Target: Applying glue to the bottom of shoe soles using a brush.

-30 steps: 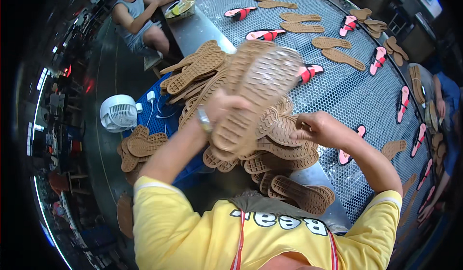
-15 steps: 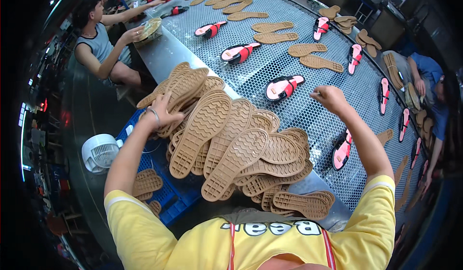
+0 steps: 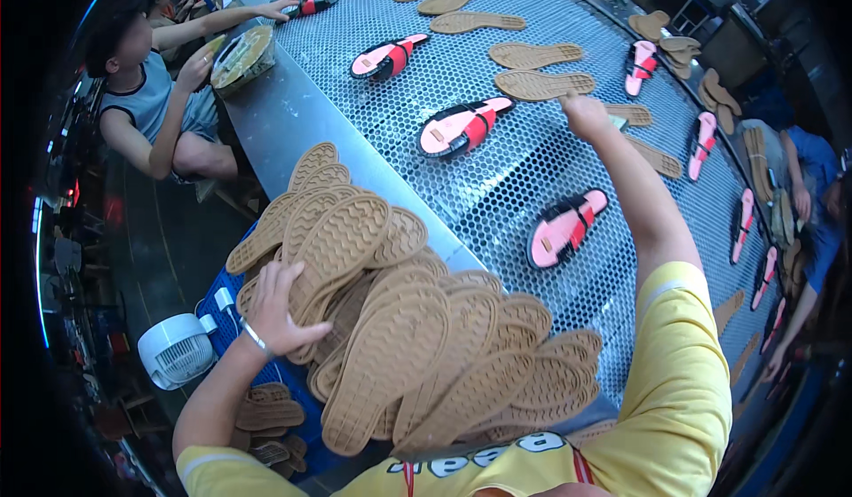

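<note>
My left hand (image 3: 282, 312), fingers apart and thumb spread, rests on a pile of tan shoe soles (image 3: 390, 355) at the table's near edge. The soles lie overlapping, with wavy and squared tread showing. My right hand (image 3: 586, 117) is stretched far out over the perforated conveyor surface (image 3: 497, 182). Its fingers are drawn together at the right end of a flat tan sole (image 3: 543, 85); what they hold, if anything, is hidden. A pale greenish piece (image 3: 617, 122) shows just beside that hand. Between my arms and the far soles lie pink-and-black sandals (image 3: 568, 228) with red straps.
A metal ledge (image 3: 306, 98) borders the conveyor. At left, a seated person (image 3: 146, 98) reaches over it, near a pale bundle (image 3: 241, 58). A white fan (image 3: 176, 351) and blue crate (image 3: 226, 306) stand lower left. Another person in blue (image 3: 812, 195) works at far right.
My right hand has reached farther out, from above the bare mesh to the end of a sole. My left hand stays on the pile. The view has shifted, and the sandals sit lower in it.
</note>
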{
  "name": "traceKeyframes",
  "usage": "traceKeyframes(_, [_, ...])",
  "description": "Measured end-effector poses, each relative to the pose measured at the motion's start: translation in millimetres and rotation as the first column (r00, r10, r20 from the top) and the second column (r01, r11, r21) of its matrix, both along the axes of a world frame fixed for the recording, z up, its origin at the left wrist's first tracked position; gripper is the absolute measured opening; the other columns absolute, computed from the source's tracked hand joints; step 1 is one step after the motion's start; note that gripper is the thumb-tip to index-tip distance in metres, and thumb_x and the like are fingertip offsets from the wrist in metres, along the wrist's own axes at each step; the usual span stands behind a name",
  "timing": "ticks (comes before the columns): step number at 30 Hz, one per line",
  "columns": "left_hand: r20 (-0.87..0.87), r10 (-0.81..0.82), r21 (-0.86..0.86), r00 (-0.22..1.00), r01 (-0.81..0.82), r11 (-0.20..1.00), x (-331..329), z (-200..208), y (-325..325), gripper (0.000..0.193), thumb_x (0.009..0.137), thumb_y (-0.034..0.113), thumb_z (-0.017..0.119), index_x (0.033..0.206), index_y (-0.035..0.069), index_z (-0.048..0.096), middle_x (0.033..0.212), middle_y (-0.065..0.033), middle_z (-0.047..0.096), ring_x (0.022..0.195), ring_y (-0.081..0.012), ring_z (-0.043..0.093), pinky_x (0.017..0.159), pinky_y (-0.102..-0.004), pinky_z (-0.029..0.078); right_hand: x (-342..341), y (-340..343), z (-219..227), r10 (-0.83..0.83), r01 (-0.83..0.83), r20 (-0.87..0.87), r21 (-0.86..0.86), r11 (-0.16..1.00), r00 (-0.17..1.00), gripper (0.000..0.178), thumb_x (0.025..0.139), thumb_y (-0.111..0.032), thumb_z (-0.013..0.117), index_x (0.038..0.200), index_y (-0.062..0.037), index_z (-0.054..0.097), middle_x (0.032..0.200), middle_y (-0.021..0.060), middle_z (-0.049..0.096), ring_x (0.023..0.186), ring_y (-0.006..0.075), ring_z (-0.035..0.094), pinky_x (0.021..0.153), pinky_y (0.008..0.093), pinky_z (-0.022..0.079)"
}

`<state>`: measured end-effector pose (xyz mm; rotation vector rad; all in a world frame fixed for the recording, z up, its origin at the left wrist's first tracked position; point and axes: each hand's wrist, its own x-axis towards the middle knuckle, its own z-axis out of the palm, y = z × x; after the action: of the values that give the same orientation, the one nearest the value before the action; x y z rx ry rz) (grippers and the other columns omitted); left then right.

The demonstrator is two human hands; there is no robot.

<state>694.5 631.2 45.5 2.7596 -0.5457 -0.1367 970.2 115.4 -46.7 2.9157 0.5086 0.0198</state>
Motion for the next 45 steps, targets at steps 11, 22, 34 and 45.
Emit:
traceKeyframes(11, [-0.043,0.027,0.055,0.999,-0.025,0.998,6.4,-4.7,2.2,0.093,0.047,0.035,0.082,0.123,0.006,0.037,0.104,-0.0202,0.044,0.095,-0.0373,0.045,0.083,-0.0450,0.039,105.8,19.7,-28.6,-0.122,0.123,-0.017,0.062,0.990,0.992,0.046,0.065,-0.005,0.063,0.109,-0.0025,0.051,0.117,0.0198,0.050,0.098,0.0345,0.059,0.081,0.0439,0.049])
traceKeyframes(22, [-0.002,0.042,0.021,0.999,-0.042,0.999,15.9,-13.6,10.1,0.092,0.045,0.037,0.083,0.121,0.007,0.039,0.103,-0.0178,0.044,0.092,-0.0350,0.045,0.081,-0.0443,0.039,120.4,68.3,-25.7,-0.059,0.057,-0.125,-0.021,0.998,0.990,0.047,0.058,-0.011,0.069,0.102,-0.0026,0.055,0.104,0.0188,0.059,0.095,0.0350,0.059,0.082,0.0407,0.048])
traceKeyframes(34, [-0.008,0.036,0.024,0.999,-0.036,0.999,9.5,-14.4,12.1,0.091,0.050,0.039,0.084,0.122,0.006,0.038,0.104,-0.0188,0.044,0.095,-0.0360,0.044,0.085,-0.0439,0.037,103.8,16.7,-65.3,-0.105,0.101,0.088,0.053,0.993,0.991,0.032,0.073,-0.001,0.057,0.103,-0.0023,0.049,0.109,0.0189,0.053,0.096,0.0332,0.059,0.080,0.0421,0.049])
traceKeyframes(45, [0.017,0.128,0.034,0.992,-0.129,0.991,8.0,-30.6,30.1,0.092,0.047,0.029,0.081,0.124,0.002,0.038,0.116,-0.0209,0.042,0.110,-0.0396,0.040,0.096,-0.0458,0.033,28.6,33.9,36.4,-0.127,0.055,0.239,0.285,0.957,0.963,0.039,0.064,-0.010,0.069,0.101,-0.0033,0.056,0.094,0.0180,0.062,0.083,0.0336,0.062,0.070,0.0453,0.052])
